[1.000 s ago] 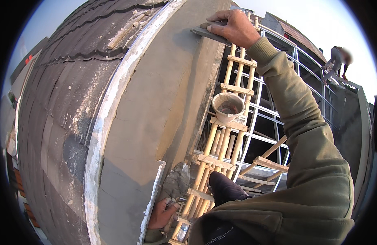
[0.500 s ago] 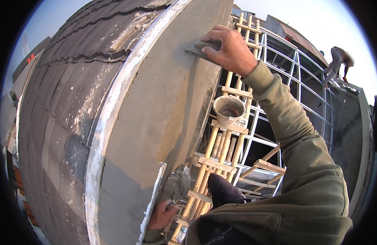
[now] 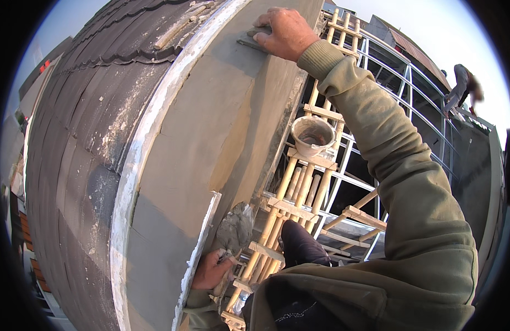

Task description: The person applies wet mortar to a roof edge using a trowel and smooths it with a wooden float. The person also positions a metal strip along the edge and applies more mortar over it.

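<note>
My right hand is closed on a grey plastering float, laid on the smoothed grey render of the wall top at its far end. Low in the picture, my left hand is curled round a mortar-caked tool with a wooden-looking handle, partly hidden by the fingers. Just above that hand sits a wet grey lump of mortar. A long strip with a white crusted edge runs close along the hand's left side; whether the hand grips it too, I cannot tell.
Dark roof tiles slope away left behind a white-coated edge. On the right, a bamboo ladder-like scaffold carries a mortar-stained bucket. Beyond it are metal roof framing and another person, bent over on a wall.
My right hand and float have slid away and slightly left along the render. My left hand, the mortar lump and the white-edged strip have shifted upward. The view has moved slightly.
</note>
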A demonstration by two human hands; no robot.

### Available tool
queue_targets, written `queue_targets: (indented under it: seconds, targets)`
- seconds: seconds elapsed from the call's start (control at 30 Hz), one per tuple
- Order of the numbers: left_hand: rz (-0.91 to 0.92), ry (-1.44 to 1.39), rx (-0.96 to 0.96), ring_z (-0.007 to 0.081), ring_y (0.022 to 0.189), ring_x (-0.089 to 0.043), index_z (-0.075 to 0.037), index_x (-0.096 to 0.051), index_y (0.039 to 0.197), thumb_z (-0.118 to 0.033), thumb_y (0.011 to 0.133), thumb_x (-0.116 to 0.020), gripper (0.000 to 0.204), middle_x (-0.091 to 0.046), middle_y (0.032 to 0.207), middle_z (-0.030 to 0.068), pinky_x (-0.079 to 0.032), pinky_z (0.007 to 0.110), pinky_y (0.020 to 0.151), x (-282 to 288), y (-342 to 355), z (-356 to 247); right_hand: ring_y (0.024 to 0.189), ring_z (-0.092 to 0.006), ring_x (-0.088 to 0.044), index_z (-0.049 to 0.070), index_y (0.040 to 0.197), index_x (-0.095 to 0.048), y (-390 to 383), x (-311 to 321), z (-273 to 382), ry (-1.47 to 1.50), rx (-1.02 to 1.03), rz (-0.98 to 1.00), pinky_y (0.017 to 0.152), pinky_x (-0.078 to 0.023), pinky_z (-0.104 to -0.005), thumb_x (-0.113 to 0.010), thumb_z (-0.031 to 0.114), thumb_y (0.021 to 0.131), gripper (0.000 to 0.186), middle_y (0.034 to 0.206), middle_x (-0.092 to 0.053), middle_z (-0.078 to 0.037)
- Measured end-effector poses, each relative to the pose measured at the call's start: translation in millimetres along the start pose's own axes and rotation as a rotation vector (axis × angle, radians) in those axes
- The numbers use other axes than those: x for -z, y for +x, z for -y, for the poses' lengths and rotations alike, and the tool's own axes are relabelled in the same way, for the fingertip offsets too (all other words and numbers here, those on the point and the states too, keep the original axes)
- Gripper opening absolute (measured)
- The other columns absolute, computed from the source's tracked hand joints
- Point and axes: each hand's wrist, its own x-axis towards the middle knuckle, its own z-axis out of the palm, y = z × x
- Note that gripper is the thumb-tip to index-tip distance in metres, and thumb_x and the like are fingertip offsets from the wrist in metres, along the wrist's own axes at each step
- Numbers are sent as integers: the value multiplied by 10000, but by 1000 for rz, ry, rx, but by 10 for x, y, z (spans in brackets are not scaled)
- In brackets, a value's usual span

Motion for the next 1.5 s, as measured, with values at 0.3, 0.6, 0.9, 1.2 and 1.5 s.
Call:
queue_targets:
  seconds: [0.3,0.6,0.9,1.2,1.5]
  targets:
    - [-31,61,40,149,685,-671,10,-681,1035,-219,1076,-575,256,-689,734,80,-534,310,680,-9,-71,49,930,-400,-740,-9,1058,-806,-299,33,501,134,140,-119,891,-607,-449,-787,197,834,305,1000,-756,-216]
    - [-90,36,19,145,688,-675,23,-667,1026,-214,1062,-588,252,-684,746,79,-528,314,667,29,-170,61,961,-377,-680,1,1056,-802,-664,296,1129,329,139,-40,928,-561,-432,-736,131,819,277,930,-707,-195]
    - [-136,134,13,142,695,-671,25,-670,1021,-214,1027,-617,245,-680,755,80,-529,321,674,13,-127,329,952,-399,-684,-30,999,-790,-886,543,1543,516,159,74,884,-579,-460,-773,154,823,256,922,-695,-212]
    - [-212,210,-24,167,663,-687,40,-665,1023,-239,1020,-622,282,-694,739,109,-546,342,644,19,-178,451,913,-307,-692,-41,1071,-792,-786,589,1863,532,143,65,809,-575,-422,-786,87,852,254,953,-696,-160]
    - [-177,156,-69,160,640,-685,30,-652,970,-239,1014,-659,273,-688,728,87,-532,337,625,-17,-71,204,973,-350,-600,-2,1094,-755,-580,412,1677,279,123,28,873,-544,-449,-781,52,814,287,1019,-628,-139]
